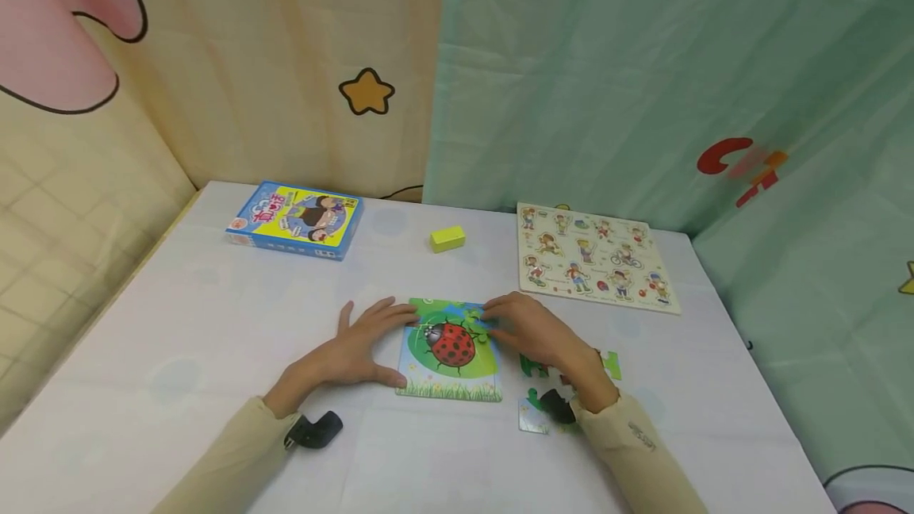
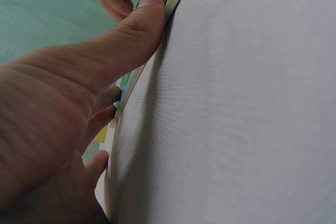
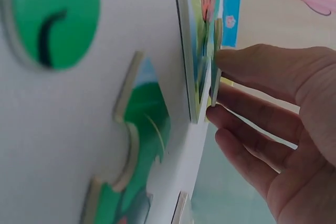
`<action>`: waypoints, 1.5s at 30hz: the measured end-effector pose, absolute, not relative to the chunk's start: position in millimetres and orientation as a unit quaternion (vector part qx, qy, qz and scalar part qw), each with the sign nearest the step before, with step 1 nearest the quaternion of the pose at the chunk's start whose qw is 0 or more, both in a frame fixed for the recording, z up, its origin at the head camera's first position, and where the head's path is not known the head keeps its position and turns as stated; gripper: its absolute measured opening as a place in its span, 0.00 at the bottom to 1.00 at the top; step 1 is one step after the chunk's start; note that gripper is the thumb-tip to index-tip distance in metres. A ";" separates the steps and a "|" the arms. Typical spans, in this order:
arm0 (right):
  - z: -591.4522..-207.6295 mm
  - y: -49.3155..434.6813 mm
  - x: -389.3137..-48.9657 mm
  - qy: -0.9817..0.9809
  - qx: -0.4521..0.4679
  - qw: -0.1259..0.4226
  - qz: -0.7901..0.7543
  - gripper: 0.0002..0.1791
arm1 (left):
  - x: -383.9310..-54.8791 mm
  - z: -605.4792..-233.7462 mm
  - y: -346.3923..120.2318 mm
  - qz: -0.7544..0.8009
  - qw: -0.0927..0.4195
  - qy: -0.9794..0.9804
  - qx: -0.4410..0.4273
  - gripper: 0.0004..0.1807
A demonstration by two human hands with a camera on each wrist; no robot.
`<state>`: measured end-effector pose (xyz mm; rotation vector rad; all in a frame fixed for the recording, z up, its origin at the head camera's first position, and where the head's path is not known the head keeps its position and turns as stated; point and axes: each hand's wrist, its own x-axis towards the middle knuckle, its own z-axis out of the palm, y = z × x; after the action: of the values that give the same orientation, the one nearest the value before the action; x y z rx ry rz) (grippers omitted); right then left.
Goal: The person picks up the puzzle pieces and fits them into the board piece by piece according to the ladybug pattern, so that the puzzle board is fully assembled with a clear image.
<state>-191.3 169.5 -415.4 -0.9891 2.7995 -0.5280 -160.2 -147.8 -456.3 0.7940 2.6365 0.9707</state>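
Note:
A square ladybug puzzle board (image 1: 446, 393) lies flat on the table between both hands. My left hand (image 1: 357, 349) is spread along the board's left side, the thumb touching the lower corner and fingertips at the upper edge. Over the board's upper right part, my right hand (image 1: 534, 329) pinches a green and blue puzzle piece (image 3: 216, 87) between thumb and fingers. In the right wrist view this piece stands slightly off the board's surface. Loose puzzle pieces (image 3: 144, 100) lie right of the board, partly hidden by the right wrist in the head view.
A blue and yellow box (image 1: 300, 220) sits at the back left. Near the back middle is a yellow block (image 1: 447, 239). A board with pictures of children (image 1: 593, 260) lies at the back right. Printed curtains (image 1: 557, 86) hang behind the white table (image 1: 214, 339).

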 end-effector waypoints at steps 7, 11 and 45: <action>-421.1 161.7 -190.0 0.932 -0.320 0.070 -0.156 0.14 | -158.7 -456.8 -147.8 0.332 0.114 0.897 0.269 0.49; -421.3 161.5 -190.7 0.931 -0.326 0.062 -0.150 0.14 | -159.9 -455.9 -147.6 0.332 0.111 0.896 0.271 0.48; -401.2 186.0 -184.4 0.933 -0.316 0.072 -0.159 0.19 | -161.7 -456.8 -148.1 0.330 0.105 0.896 0.277 0.49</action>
<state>-184.4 186.0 -401.2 -0.9488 2.8036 -0.4771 -161.7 -148.1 -456.8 0.8168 2.6419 0.9714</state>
